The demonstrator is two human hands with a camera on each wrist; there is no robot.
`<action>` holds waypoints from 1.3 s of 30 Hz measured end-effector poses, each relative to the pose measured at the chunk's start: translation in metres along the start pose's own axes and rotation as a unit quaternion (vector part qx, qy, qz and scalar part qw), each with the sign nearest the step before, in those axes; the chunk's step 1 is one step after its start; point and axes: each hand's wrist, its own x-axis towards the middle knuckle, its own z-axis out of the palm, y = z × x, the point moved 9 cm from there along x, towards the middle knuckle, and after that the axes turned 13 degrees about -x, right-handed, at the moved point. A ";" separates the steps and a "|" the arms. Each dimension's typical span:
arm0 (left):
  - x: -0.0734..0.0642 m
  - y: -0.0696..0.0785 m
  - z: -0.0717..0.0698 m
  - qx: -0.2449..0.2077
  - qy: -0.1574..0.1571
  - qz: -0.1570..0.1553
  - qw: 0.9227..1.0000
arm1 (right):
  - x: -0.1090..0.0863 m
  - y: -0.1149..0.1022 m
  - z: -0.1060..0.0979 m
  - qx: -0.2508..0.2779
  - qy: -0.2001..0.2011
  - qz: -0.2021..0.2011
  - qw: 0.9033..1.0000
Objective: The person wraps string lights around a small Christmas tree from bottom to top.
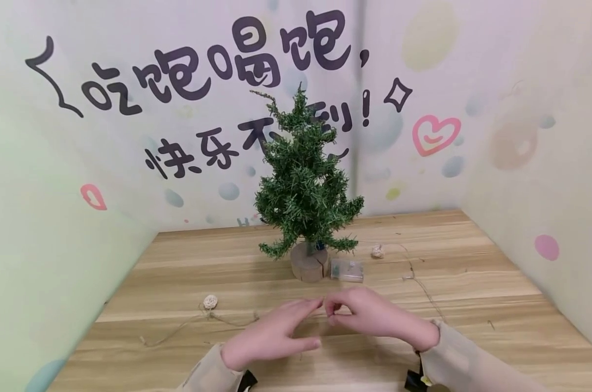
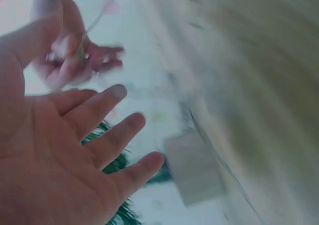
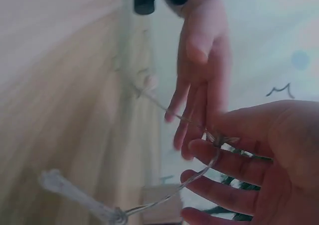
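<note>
My right hand (image 1: 374, 313) pinches a thin cord (image 3: 169, 195) between thumb and finger, at a small knot. From the pinch the cord trails both ways, and another knot sits lower on it. Facing it, my left hand (image 1: 276, 329) is held palm inward with fingers extended and spread, nothing gripped in it. Its fingertips come close to the right hand's in the head view. In that view the cord runs out to either side on the table, with a pale woven ball (image 1: 210, 301) at left and another woven ball (image 1: 377, 251) at right.
A small green artificial Christmas tree (image 1: 305, 190) on a round wooden base (image 1: 309, 265) stands just beyond the hands. Beside the base lies a small clear plastic box (image 1: 347, 270). The wooden table (image 1: 178, 261) is enclosed by printed walls at the back and sides.
</note>
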 end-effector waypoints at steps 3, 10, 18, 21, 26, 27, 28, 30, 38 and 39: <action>0.010 0.011 -0.014 -0.074 0.044 0.009 0.996 | 0.007 -0.007 -0.011 0.083 0.015 0.003 0.996; 0.010 0.023 -0.053 -0.114 0.136 0.011 0.984 | 0.014 -0.011 -0.012 0.327 -0.011 0.036 0.944; -0.012 0.026 -0.097 -0.052 0.200 0.001 0.979 | 0.009 -0.010 -0.008 0.417 -0.056 0.075 0.904; -0.029 0.024 -0.121 -0.006 0.241 -0.019 0.970 | 0.007 -0.007 -0.016 0.391 -0.050 0.073 0.916; -0.055 0.019 -0.152 0.059 0.291 -0.059 0.953 | 0.004 0.001 -0.030 0.351 -0.042 0.065 0.933; -0.058 0.018 -0.156 0.068 0.293 -0.067 0.951 | 0.003 0.002 -0.032 0.344 -0.040 0.063 0.936; -0.060 0.016 -0.160 0.075 0.294 -0.073 0.950 | 0.002 0.003 -0.034 0.340 -0.040 0.060 0.938; -0.065 0.010 -0.165 0.082 0.293 -0.091 0.948 | 0.000 0.005 -0.036 0.339 -0.043 0.055 0.938; -0.089 -0.026 -0.191 0.109 0.296 -0.171 0.933 | -0.006 0.010 -0.051 0.303 -0.052 0.067 0.949; -0.091 -0.032 -0.194 0.114 0.293 -0.182 0.932 | -0.007 0.011 -0.054 0.293 -0.049 0.069 0.952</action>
